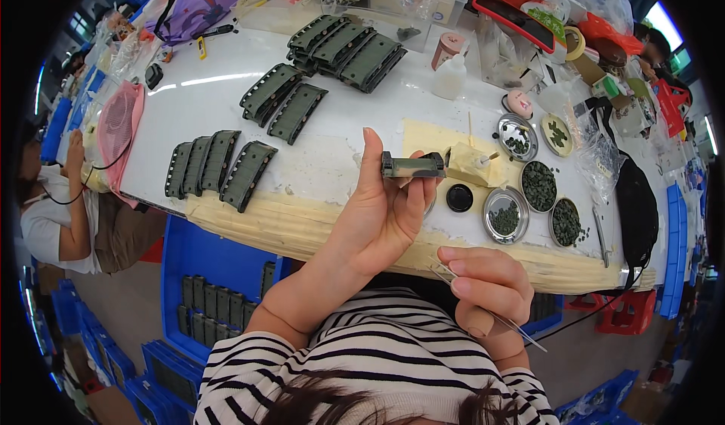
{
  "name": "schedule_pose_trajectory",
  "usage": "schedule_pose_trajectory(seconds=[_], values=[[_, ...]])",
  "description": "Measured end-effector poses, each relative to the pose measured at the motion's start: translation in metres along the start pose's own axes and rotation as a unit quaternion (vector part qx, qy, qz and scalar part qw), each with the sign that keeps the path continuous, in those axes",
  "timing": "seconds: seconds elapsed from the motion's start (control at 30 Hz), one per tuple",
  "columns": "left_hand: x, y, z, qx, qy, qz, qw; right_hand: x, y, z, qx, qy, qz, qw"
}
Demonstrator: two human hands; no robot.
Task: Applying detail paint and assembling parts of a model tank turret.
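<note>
My left hand (381, 217) is raised over the table's front edge, its fingers round a dark green moulded part (413, 166) seen edge-on, with a tan patch along its side. Lower and to the right, my right hand (487, 287) pinches a pair of metal tweezers (523, 333), tips up by the thumb. The tweezers are apart from the green part. Just beyond the hands sit a yellowish taped block (477, 165) with a stick in it and a round black cap (459, 198). Small dark green pieces fill a round tin (539, 186) and its neighbours.
Green ribbed panels (248, 176) lie in groups on the left and far table (340, 115). A white squeeze bottle (451, 76), a red-cased phone (513, 21) and plastic bags crowd the far right. A blue crate (219, 247) of parts stands below the edge. Another person (64, 217) sits at left.
</note>
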State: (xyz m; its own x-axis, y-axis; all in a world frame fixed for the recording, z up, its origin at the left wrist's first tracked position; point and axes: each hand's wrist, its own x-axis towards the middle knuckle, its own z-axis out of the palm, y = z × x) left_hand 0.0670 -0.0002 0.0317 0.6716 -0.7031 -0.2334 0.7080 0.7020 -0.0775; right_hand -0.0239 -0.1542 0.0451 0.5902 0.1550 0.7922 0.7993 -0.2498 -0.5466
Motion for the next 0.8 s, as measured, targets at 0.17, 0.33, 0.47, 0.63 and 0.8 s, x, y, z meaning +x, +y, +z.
schedule_pose_trajectory(seconds=[0.17,0.33,0.47,0.63,0.8], values=[[0.002,0.0,-0.002,-0.031,-0.025,-0.014,0.999,-0.002,0.0,0.001,-0.008,0.002,0.006,1.0],[0.005,0.002,-0.01,-0.081,-0.063,-0.027,0.994,-0.002,-0.002,0.001,-0.004,-0.003,0.021,1.0],[0.005,0.001,-0.01,-0.073,-0.067,-0.024,0.995,-0.003,-0.002,0.0,-0.006,-0.005,0.027,1.0],[0.006,0.0,-0.011,-0.067,-0.067,-0.022,0.995,0.004,-0.007,0.002,-0.04,-0.009,0.039,0.998],[0.005,-0.003,-0.003,0.007,-0.011,0.001,1.0,0.004,-0.007,0.001,-0.042,-0.012,0.04,0.998]])
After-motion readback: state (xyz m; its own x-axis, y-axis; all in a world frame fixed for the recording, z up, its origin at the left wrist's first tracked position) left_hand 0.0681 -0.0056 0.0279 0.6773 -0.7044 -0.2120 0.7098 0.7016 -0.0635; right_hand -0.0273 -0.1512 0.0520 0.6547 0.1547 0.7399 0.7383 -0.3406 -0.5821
